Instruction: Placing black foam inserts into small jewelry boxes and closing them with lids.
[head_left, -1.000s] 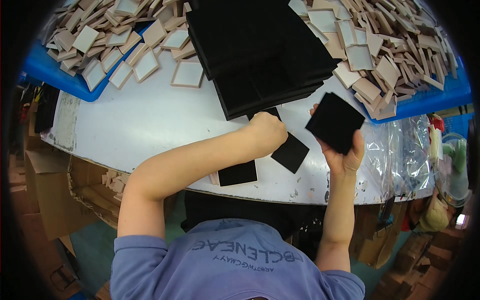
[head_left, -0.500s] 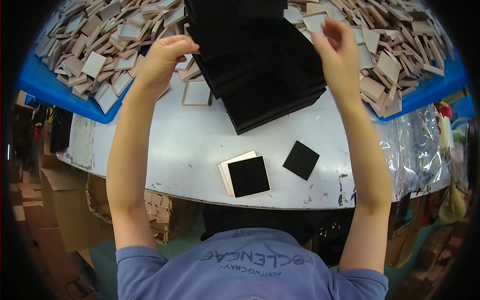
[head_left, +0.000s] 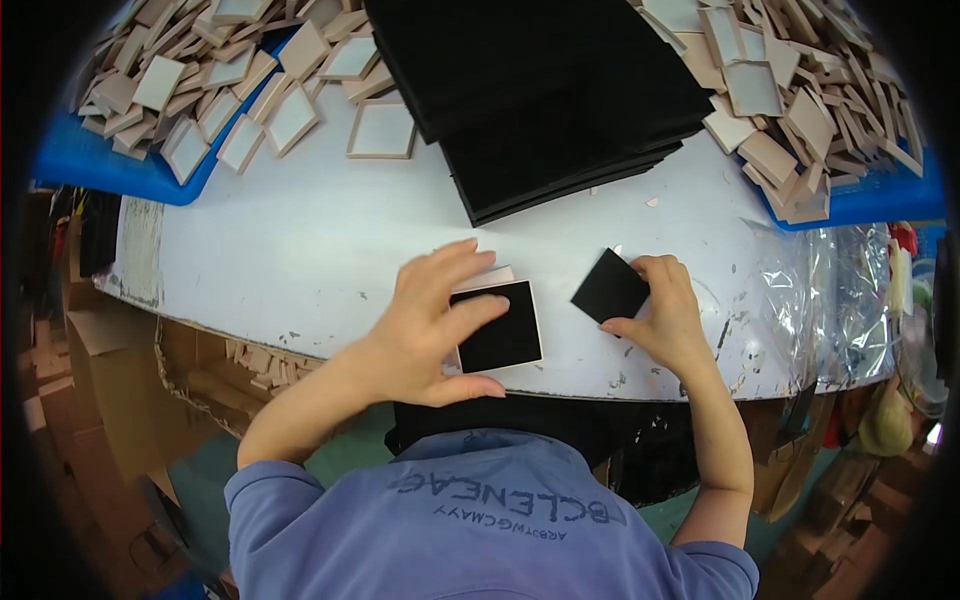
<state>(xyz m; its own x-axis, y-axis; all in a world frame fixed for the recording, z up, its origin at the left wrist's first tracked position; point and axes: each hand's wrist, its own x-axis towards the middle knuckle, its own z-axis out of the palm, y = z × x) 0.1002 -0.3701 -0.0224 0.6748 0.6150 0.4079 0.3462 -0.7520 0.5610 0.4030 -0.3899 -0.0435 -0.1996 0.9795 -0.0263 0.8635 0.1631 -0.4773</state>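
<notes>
My left hand point(head_left: 425, 325) reaches around a small square box point(head_left: 508, 338) with a black top and pale edges. Its fingers are spread, one lying over the black top and the thumb near the box's close edge. Part of another pale piece point(head_left: 492, 276) shows under and behind that box. Farther right, my right hand point(head_left: 668, 312) has a loose black square point(head_left: 607, 286) between its thumb and fingers, at the square's right side. Whether the square is lifted off the table I cannot tell.
A tall, uneven stack of black sheets point(head_left: 560, 130) stands at the far middle. Blue trays point(head_left: 165, 185) heaped with pale shallow boxes flank it, and one such box point(head_left: 381, 130) lies beside the stack. Clear plastic bags point(head_left: 840, 290) hang at the table's right edge.
Both hands have come down from beside the black stack. The left is now at the small box, and the right has taken hold of the loose black square.
</notes>
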